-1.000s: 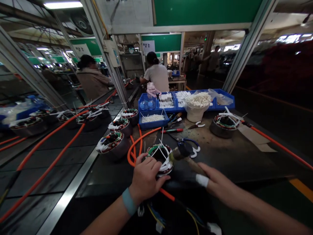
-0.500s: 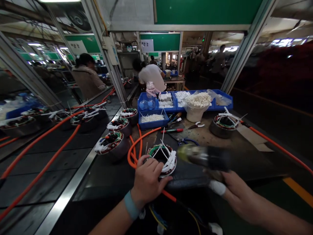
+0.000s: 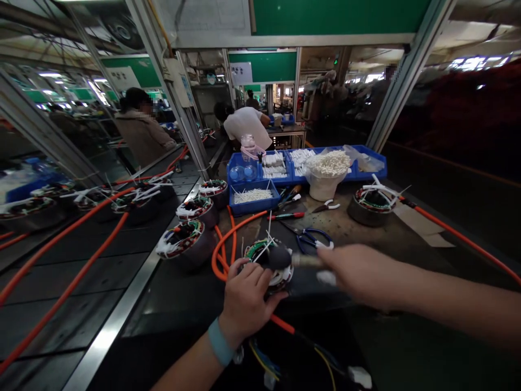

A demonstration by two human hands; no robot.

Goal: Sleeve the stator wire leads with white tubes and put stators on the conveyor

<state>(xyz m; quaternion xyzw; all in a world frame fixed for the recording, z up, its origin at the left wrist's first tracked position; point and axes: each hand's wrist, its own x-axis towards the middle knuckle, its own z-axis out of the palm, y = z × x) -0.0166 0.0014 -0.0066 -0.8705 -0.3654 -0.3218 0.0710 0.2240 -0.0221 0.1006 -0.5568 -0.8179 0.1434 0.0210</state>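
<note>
A motor stator (image 3: 257, 251) with green and red windings, white tape and white ties stands on the bench in front of me. My left hand (image 3: 249, 288) is closed around its near left rim, thumb along the front. My right hand (image 3: 358, 271) grips the pale handle of a mallet (image 3: 280, 258). The mallet's dark head is over the right side of the stator's windings and hides part of them. Blur keeps me from telling whether it touches. Blue-handled scissors (image 3: 313, 238) lie just beyond my right hand.
More stators (image 3: 185, 239) stand to the left, and another stator (image 3: 372, 205) at the right. Blue bins (image 3: 254, 203) and a bucket of white sticks (image 3: 325, 187) are behind. Orange hoses (image 3: 235, 233) curl beside my stator. Pliers (image 3: 326, 206) lie near the bucket.
My right hand has swung the mallet left, from beside the stator to over its windings, uncovering the scissors. My left hand has kept its hold on the stator.
</note>
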